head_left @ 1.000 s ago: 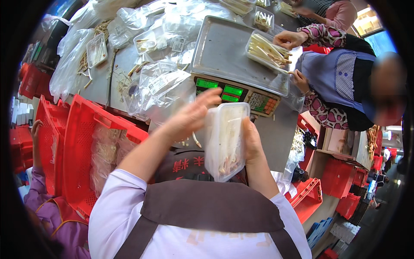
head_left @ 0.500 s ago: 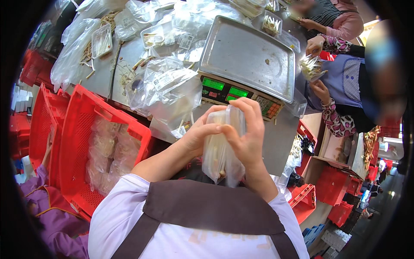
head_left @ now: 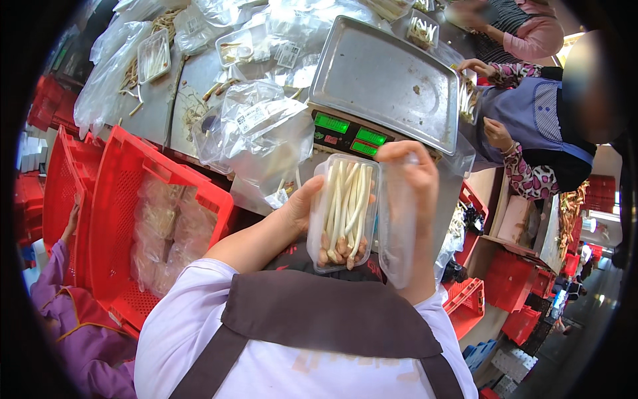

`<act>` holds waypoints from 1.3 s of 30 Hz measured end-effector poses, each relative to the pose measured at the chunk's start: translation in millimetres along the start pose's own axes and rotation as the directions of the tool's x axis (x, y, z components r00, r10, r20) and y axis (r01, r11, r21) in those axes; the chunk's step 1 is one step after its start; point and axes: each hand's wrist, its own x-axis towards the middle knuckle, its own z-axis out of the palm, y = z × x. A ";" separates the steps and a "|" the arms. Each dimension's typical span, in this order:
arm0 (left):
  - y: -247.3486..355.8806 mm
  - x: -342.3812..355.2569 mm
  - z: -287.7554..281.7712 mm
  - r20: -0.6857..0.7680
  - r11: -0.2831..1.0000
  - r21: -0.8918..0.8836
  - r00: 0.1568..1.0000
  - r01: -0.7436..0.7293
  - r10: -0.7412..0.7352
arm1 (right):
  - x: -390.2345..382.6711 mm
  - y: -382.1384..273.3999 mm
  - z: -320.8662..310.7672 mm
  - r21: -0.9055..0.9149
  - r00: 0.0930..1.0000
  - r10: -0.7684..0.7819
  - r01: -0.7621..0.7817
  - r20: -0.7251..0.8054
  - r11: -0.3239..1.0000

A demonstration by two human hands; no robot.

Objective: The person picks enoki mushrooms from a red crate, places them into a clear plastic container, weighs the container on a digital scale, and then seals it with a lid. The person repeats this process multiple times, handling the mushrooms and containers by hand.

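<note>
My left hand [head_left: 304, 203] grips a clear plastic tub [head_left: 345, 206] of long white stems with tan root ends, held upright in front of my chest. My right hand [head_left: 415, 173], just right of it, has its curled fingers on the translucent lid [head_left: 397, 246], which is lifted off the stems and hangs beside the tub. Beyond my hands stands a weighing scale with a bare steel pan [head_left: 382, 73] and green lit displays [head_left: 332, 123]. Crumpled clear bags [head_left: 246, 126] lie on the steel table left of it.
Red crates [head_left: 113, 219] at my left hold bagged packs; more [head_left: 465, 299] stand at right. A co-worker in a blue apron [head_left: 518, 113] handles stems right of the scale. Another person [head_left: 531, 33] is behind them; a purple-sleeved co-worker [head_left: 76, 332] is at lower left.
The tub was closed a second ago; its lid is now off to the right in my right hand. The co-worker's stem tray has left the scale pan.
</note>
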 end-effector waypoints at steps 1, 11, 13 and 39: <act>-2.1 3.8 -3.7 0.097 1.000 -0.006 0.995 -0.021 0.022 | 5.5 6.1 -17.9 0.092 0.993 -0.118 0.116 0.016 0.989; 3.7 2.3 6.9 0.102 0.983 -0.183 0.994 -0.022 0.041 | -47.5 -7.5 -164.6 0.051 0.895 -0.290 0.325 -0.338 0.944; 2.3 3.6 4.9 0.121 0.981 -0.195 0.992 -0.010 0.034 | -61.5 -1.0 -180.6 -0.001 0.838 -0.329 0.365 -0.436 0.931; -4.0 0.7 6.3 0.120 0.969 -0.247 0.993 0.020 0.011 | -70.7 33.1 -142.2 -0.665 0.872 -0.322 -0.006 -0.370 0.747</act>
